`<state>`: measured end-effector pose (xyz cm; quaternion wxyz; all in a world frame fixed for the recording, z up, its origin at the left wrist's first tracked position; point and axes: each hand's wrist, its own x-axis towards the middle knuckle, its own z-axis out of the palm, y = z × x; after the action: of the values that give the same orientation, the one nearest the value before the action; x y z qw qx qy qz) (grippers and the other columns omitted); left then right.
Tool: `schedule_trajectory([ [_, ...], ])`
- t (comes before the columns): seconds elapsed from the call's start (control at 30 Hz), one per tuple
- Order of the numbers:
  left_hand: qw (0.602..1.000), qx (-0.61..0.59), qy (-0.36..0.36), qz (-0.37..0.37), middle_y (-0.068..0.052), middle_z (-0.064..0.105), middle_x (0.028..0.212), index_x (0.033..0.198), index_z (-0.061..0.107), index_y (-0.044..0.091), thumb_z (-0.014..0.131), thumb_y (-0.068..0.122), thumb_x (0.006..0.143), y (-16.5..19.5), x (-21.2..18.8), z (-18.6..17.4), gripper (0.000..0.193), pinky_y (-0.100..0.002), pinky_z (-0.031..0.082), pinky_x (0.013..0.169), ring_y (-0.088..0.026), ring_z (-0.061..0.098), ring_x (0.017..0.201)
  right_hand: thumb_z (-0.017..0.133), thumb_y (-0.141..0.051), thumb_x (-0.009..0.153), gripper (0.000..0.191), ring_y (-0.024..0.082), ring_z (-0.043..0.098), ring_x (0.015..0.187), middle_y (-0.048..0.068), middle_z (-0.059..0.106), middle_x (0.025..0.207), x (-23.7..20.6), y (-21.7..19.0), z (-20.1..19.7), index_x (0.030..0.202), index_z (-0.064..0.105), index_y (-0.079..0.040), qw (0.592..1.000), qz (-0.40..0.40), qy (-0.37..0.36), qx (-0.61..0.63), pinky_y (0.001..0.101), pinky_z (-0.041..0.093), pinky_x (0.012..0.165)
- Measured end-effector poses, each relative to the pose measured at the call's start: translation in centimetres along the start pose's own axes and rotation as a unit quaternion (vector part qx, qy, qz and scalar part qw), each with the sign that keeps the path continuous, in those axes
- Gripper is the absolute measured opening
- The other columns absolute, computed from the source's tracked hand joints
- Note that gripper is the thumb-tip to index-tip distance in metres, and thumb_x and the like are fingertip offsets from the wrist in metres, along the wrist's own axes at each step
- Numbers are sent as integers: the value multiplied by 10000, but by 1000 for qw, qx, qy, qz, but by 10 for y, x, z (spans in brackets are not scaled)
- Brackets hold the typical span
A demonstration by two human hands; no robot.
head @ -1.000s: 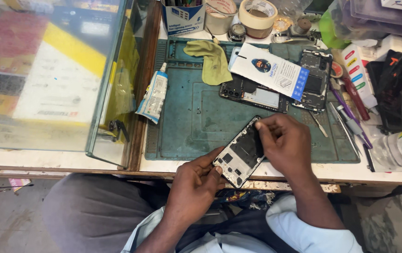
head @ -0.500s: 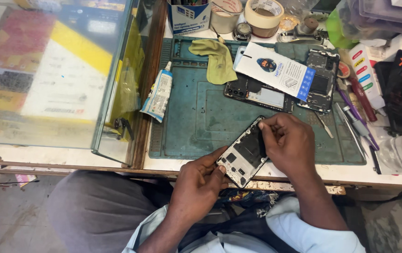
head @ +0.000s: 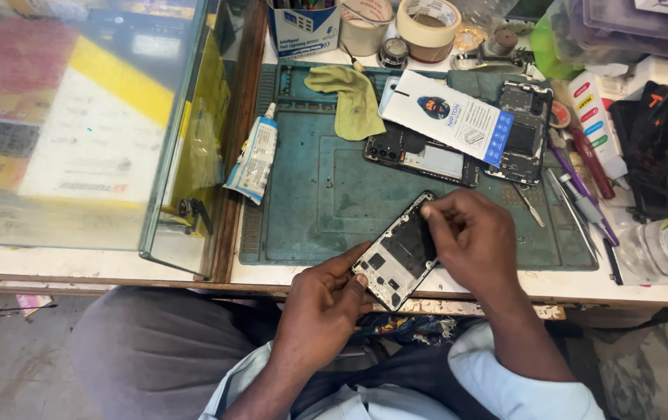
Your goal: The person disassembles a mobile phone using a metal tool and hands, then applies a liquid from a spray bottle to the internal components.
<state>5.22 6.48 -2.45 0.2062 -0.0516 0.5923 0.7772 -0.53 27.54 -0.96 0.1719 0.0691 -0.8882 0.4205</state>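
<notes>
Since a moment ago your hands have barely shifted: the opened phone (head: 397,253) has stayed tilted at the desk's near edge, and your right hand (head: 470,241) has kept its fingertips at the phone's upper corner, only sliding slightly along that top edge.

Your left hand (head: 326,299) grips the phone from below, thumb lying along its lower left side and the fingers curled under the bottom corner, so they close on the frame. The phone lies open side up, with a dark panel in the middle and lighter metal parts around it. It sits between your two hands, partly over the front edge of the green work mat (head: 310,194) and the pale desk (head: 116,264).

Your right hand's fingers are bunched together, thumb and forefinger pinching at the phone's top right corner; whether a small part sits between them cannot be told.

Further up the mat lies another dismantled phone (head: 419,157), and a white and blue flat package (head: 449,117) rests partly over it. A yellow-green cloth (head: 355,101) lies at the mat's upper edge, and a glue tube (head: 254,155) lies on its left edge beside the glass case (head: 77,117). Tape rolls (head: 427,23) stand behind the mat, and tweezers and screwdrivers (head: 579,183) lie to the right
</notes>
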Motion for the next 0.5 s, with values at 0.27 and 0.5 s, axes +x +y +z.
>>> schedule_trajectory([
  [0.27, 1000, 8, -5, 25, -141, 769, 1076, 1438, 547, -33, 507, 2, 986, 1, 0, -1, 455, -261, 629, 754, -111, 733, 830, 800, -58, 850, 64, 122, 556, 514, 78, 673, 717, -2, -3, 0, 867, 760, -11, 997, -1, -50, -63, 287, 413, 492],
  [0.5, 1000, 2, -7, 30, -147, 771, 1090, 1434, 544, -42, 496, -8, 986, 4, -4, -2, 452, -245, 641, 774, -107, 752, 862, 792, -77, 871, 92, 44, 611, 565, 34, 683, 733, -3, -3, 5, 849, 730, -12, 999, 18, -7, -45, 238, 455, 507],
])
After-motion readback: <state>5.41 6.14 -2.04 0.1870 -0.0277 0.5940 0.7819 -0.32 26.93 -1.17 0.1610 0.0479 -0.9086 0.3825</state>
